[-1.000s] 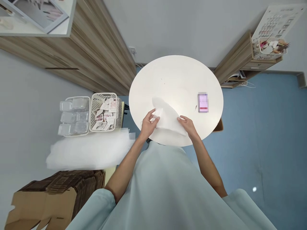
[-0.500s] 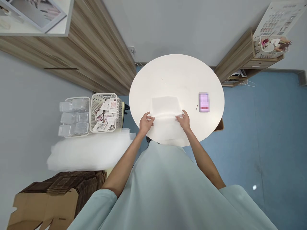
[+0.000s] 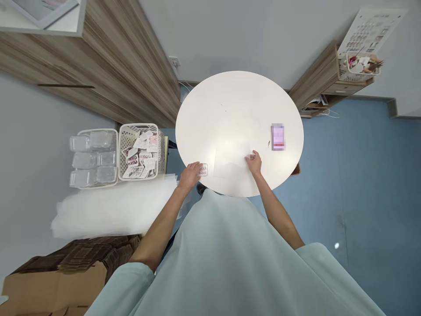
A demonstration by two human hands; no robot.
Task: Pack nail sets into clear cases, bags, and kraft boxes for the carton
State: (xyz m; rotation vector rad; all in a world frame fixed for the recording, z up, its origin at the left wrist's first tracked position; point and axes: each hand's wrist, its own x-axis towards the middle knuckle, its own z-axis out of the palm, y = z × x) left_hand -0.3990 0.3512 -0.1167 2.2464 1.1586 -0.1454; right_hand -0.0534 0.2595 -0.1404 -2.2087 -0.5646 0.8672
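Note:
My left hand (image 3: 190, 175) lies at the table's front left edge, its fingers closed over the near side of a small clear plastic case (image 3: 203, 170). Small rounded shapes show inside the case, too fine to name. A thin, whitish, see-through sheet (image 3: 230, 164) lies flat on the white round table (image 3: 240, 96), between my hands. At the right edge of the sheet is my right hand (image 3: 254, 163), fingers bent and thumb drawn in as if pinching that edge. Its contact with the sheet is hard to make out against the white tabletop.
A phone (image 3: 278, 137) with a blurred screen lies at the table's right. To the left stand a basket of printed cards (image 3: 140, 171), a basket of clear boxes (image 3: 94, 160), a stack of white sheets (image 3: 112, 213) and folded cardboard (image 3: 55, 285). A wooden cabinet (image 3: 131, 66) rises behind.
My left hand has let go of the sheet, moved left and down, and now has the clear case. The sheet's raised upper part now lies flat. My right hand stays near the sheet's right side.

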